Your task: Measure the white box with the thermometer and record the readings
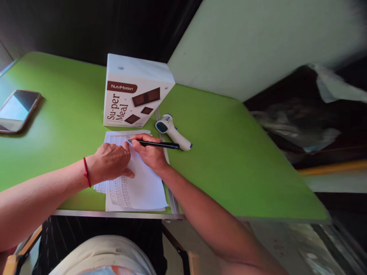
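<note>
Box [137, 101] blocks the way ahead, thermometer [176, 137] crowds the right hand [151, 154], phone [21, 110] sits far left, but the table [229, 152] runs open between phone and box and wide out right!

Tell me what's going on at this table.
The person's right hand holds a black pen over some sheets of paper, its tip close to the left hand, which rests on the sheets. Rows of small handwriting run down their left part. A white box stands behind the sheets, a thermometer lies to its right, and a phone lies off to the left on the green table.
</note>
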Available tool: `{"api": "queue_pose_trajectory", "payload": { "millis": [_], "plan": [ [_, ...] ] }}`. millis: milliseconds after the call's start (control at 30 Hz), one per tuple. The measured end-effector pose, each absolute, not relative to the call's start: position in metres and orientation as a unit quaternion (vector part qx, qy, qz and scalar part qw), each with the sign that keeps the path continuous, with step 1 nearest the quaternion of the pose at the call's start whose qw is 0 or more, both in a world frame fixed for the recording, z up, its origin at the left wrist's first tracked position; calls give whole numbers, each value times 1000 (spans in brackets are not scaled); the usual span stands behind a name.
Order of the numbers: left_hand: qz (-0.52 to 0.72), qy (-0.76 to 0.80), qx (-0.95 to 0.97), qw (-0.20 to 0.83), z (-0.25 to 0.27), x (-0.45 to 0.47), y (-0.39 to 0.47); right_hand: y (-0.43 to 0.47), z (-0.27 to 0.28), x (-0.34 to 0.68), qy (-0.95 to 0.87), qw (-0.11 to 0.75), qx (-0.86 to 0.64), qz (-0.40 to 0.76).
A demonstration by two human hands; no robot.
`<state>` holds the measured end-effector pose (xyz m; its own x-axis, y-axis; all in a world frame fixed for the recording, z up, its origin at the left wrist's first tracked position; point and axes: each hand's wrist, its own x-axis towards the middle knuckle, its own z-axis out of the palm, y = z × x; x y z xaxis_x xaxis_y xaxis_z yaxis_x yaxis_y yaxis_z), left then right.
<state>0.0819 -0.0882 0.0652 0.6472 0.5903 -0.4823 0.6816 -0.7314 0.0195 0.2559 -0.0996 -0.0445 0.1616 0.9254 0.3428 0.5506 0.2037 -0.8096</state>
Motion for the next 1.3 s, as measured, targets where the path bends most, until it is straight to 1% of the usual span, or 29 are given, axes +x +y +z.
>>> {"api": "queue_pose_trajectory", "payload": {
  "millis": [567, 800, 933, 1133, 1300],
  "plan": [
    [-227, 356, 900, 105, 64, 81, -87, -99, -46, 255, -599, 493, -600, 195],
    [-232, 356, 899, 103, 65, 82, -87, -99, -44, 256, -604, 474, -611, 192],
    [-229, 355, 900, 107, 65, 81, -87, -100, -41, 255, -600, 483, -602, 211],
    [-219, 355, 902, 110, 64, 80, -87, -101, -42, 254, -587, 496, -609, 196],
    [-226, 353, 901, 117, 65, 80, -86, -100, -43, 256, -584, 482, -624, 195]
  ]
}}
